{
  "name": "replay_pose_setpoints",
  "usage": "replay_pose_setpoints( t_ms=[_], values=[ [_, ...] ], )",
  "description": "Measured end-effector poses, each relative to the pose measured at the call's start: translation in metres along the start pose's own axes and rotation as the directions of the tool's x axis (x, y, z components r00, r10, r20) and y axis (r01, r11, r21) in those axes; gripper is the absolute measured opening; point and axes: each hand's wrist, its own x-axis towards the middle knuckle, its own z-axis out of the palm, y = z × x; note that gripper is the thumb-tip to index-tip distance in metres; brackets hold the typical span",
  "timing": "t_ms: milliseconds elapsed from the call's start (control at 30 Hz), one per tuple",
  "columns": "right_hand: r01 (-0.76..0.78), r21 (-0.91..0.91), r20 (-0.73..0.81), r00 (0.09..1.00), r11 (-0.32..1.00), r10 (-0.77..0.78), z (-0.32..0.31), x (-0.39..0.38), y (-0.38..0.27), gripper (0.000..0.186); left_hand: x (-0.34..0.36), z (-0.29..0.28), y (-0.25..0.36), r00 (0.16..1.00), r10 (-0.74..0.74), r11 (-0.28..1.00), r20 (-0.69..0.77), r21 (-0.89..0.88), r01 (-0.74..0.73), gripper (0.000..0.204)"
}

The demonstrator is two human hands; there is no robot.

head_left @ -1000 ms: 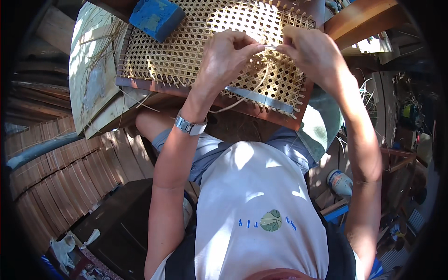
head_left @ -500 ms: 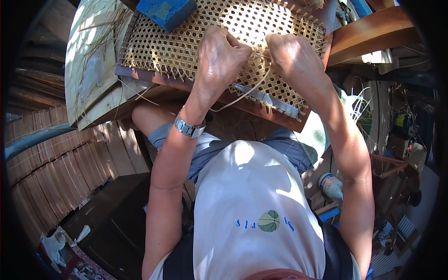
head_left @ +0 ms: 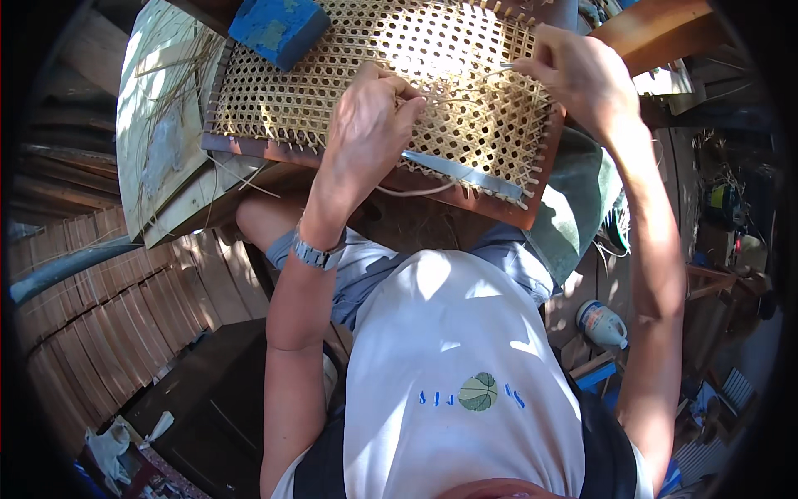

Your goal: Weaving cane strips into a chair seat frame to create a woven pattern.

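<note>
A woven cane panel in a dark wooden frame lies across my lap. Over its middle, my left hand is pinched at a thin cane strand, its fingertips close to the weave. My right hand is closed near the panel's right edge, with the pale strand running from its fingertips toward the left hand; a small greyish tip shows there, too small to name. A long blue-grey blade-like tool lies on the panel's near right part. Below it a loose length of cane hangs in a curve.
A chipped blue block sits on the panel's far left. Loose cane strips lie on a pale board to the left. Curved wooden pieces stand at far right. A white bottle is on the floor at right.
My right hand has moved right and slightly up, away from the left hand, stretching a strand between them. My left hand has shifted a little left. The loose cane loop has become smaller.
</note>
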Motion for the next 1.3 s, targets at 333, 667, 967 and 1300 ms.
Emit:
replay_pose_setpoints(
  t_ms=[333,667,967,1300],
  values=[
    [0.101,0.413,-0.076,0.994,0.905,-0.076,0.015,-0.006,-0.059,0.022,-0.036,-0.052,-0.015,0.958,0.285,0.858,0.027,0.438,-0.267,0.022],
    [0.072,0.073,-0.017,0.997,0.995,-0.071,0.041,0.004,-0.023,0.022,-0.077,-0.062,0.0,0.8,-0.316,0.946,-0.509,-0.102,0.308,0.01],
    [-0.019,-0.022,-0.179,0.984,1.0,0.015,-0.016,-0.04,-0.054,0.022,-0.049,-0.024,0.043,0.856,-0.511,0.688,-0.086,-0.638,0.346,0.018],
    [0.139,0.103,-0.035,0.99,0.985,-0.136,0.063,-0.008,-0.03,0.025,-0.059,-0.03,0.039,0.855,-0.51,0.594,-0.099,-0.759,0.266,0.009]
  ],
)
